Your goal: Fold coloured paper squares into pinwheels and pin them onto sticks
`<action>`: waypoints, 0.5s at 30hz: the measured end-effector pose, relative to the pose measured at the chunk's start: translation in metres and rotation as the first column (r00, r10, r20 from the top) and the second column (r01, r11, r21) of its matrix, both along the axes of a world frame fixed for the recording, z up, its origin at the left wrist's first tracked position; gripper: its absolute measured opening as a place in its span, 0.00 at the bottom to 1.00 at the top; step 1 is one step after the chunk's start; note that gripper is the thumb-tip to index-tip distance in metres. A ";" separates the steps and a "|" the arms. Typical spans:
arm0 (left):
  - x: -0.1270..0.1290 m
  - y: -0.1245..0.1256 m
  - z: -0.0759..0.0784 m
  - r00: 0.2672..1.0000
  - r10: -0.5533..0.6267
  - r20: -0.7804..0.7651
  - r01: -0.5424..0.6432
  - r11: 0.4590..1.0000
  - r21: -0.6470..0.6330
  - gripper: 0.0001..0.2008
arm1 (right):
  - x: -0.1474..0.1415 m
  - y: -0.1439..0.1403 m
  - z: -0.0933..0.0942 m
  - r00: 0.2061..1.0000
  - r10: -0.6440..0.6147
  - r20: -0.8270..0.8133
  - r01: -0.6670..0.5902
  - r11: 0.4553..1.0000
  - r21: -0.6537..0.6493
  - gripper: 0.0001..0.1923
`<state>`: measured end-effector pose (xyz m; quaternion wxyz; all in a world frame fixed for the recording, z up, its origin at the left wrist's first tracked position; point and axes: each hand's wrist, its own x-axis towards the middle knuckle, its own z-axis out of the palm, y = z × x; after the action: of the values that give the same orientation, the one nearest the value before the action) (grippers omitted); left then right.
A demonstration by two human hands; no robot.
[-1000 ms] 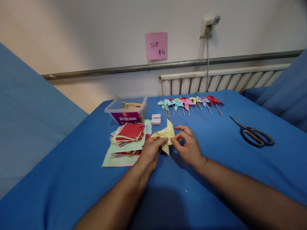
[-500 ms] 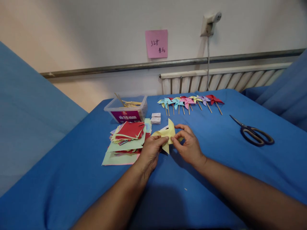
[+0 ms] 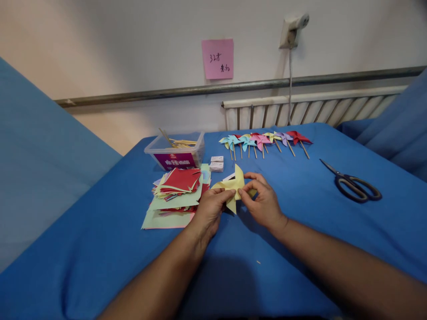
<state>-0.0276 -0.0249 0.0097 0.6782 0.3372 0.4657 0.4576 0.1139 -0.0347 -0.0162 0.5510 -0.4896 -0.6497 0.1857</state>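
Head camera shows me the pale yellow folded paper pinwheel [image 3: 234, 186] held just above the blue cloth-covered table [image 3: 300, 195], between both hands near the table's middle. It has pointed triangular flaps: one sticks up, one hangs down, one reaches left. My left hand [image 3: 211, 211] pinches its left flap between thumb and fingers; my right hand [image 3: 263, 200] pinches the centre, fingers curled over the right side. I see the stack of coloured paper squares [image 3: 175, 192] just left of it.

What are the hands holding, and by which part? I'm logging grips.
Both the left hand and right hand pinch the yellow paper pinwheel near its centre.
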 end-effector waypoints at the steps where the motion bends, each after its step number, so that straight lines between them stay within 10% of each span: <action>1: 0.000 0.000 0.000 1.000 0.001 -0.002 -0.001 1.000 0.001 0.11 | 0.000 0.000 0.000 1.000 -0.001 0.002 0.001 1.000 -0.001 0.05; 15: 0.000 0.001 -0.003 1.000 -0.006 0.005 0.006 1.000 -0.008 0.10 | 0.000 0.001 0.000 1.000 -0.005 -0.010 0.005 0.999 -0.032 0.05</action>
<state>-0.0280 -0.0241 0.0063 0.6822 0.3348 0.4649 0.4543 0.1136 -0.0339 -0.0162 0.5467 -0.4991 -0.6428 0.1972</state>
